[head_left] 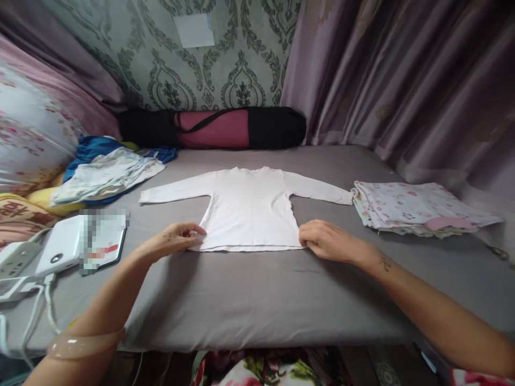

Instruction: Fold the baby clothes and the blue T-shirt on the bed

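A white long-sleeved shirt (249,214) lies flat on the grey sheet, its sleeves spread to both sides and its hem toward me. At the hem's left corner, my left hand (181,237) pinches the fabric between thumb and fingers. My right hand (322,238) grips the right corner of the same hem, fingers curled over the cloth. The shirt's right cuff reaches the edge of a stack of folded printed cloths (418,206).
On the left lie folded clothes (116,169), a white power bank (60,244), a phone (107,241) and a power strip (18,260) with white cables. A black and maroon long bag (217,128) rests against the patterned wall. Purple curtains (362,69) hang at the right.
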The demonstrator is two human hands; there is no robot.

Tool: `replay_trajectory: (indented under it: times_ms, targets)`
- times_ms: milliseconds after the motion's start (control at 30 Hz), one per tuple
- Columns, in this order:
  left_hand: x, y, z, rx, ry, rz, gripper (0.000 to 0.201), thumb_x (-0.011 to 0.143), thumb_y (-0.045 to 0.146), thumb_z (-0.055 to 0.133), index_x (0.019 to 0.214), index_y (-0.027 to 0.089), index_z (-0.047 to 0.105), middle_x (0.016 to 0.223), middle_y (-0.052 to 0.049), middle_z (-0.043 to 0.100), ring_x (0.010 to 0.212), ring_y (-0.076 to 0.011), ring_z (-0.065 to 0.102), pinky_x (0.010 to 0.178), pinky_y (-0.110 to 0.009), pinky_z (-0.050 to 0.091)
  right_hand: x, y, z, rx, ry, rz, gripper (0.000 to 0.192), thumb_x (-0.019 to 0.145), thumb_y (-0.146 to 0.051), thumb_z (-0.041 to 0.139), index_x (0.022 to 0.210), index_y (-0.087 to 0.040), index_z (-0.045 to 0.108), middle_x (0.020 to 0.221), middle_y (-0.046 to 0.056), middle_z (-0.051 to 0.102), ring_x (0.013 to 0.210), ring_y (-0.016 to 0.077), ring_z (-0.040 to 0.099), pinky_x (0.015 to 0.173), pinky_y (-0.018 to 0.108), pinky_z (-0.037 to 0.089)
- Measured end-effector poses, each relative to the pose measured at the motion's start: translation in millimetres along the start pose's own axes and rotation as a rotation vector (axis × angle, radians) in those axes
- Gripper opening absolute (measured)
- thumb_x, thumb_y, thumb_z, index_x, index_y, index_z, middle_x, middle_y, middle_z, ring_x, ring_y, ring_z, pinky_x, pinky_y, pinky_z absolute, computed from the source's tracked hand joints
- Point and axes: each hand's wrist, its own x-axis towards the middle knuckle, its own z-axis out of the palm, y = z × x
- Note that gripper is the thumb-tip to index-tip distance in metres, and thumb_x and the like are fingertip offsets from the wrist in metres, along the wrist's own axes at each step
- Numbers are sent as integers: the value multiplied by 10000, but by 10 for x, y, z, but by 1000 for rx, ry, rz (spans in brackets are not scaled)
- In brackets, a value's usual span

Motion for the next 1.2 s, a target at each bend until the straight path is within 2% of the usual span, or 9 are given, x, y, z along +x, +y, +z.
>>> replay_trajectory:
  times_ms: [67,167,267,333,433,533,767,1000,1200]
  targets:
    - [84,33,-51,118,63,26,298,639,492,709,666,195,703,534,5,508,510,-134,446,487,-223,303,137,22,-33,61,9,50,269,775,-37,460,754,-206,669,749,24,674,746,168,606,761,272,422]
    - [346,193,32,358,330,195,308,714,453,653,553,193,621,534,-22,513,579,-172,521,551,-247,363,578,128,18,140,148,132,364,781,-33,416,974,-169,693,976,68,713,922,190,633,850,286,448]
    - [711,430,328,513,334,457,292,871,380,479,913,172,680,918,-107,650,863,-225,611,784,-324,465,1168,262,163,139,281,262,506,816,-8,346,1258,-97,575,1291,135,604,1190,202,539,1032,324,380]
    - [940,538,562,533,295,594,368,910,349,437,1167,141,597,1205,-164,601,1096,-253,576,951,-381,442,1497,327,271,134,305,349,516,871,-28,301,1350,-65,488,1397,157,513,1297,195,448,1096,324,319]
    - [1141,542,804,647,276,568,494,947,386,395,1345,101,462,1444,-206,437,1377,-297,356,1116,-464,298,1730,367,415,104,265,467,485,972,-204,314,1418,-32,397,1501,188,378,1405,254,300,1154,400,220]
    - [1139,407,842,751,249,472,580,980,455,304,1434,100,378,1530,-185,336,1444,-300,243,1164,-496,195,1664,351,519,62,225,482,576,1007,-372,274,1468,-31,324,1567,190,248,1455,296,176,1179,455,112]
    - [883,102,686,810,297,473,640,976,532,287,1482,145,349,1562,-151,288,1455,-302,219,1180,-486,170,1193,145,556,22,91,261,634,993,-499,251,1518,-144,270,1600,139,167,1479,264,91,1184,487,33]
    - [675,-5,652,791,250,523,663,967,571,292,1497,174,325,1574,-138,256,1467,-286,186,1189,-478,159,789,-93,542,19,42,57,559,989,-446,348,1504,-230,325,1599,114,173,1474,277,113,1178,541,88]
    - [418,12,560,752,106,454,741,926,643,326,1512,190,288,1593,-129,184,1479,-287,118,1190,-470,142,449,-269,453,156,-48,-84,480,1006,-318,348,1486,-326,348,1591,37,229,1471,228,134,1190,525,93]
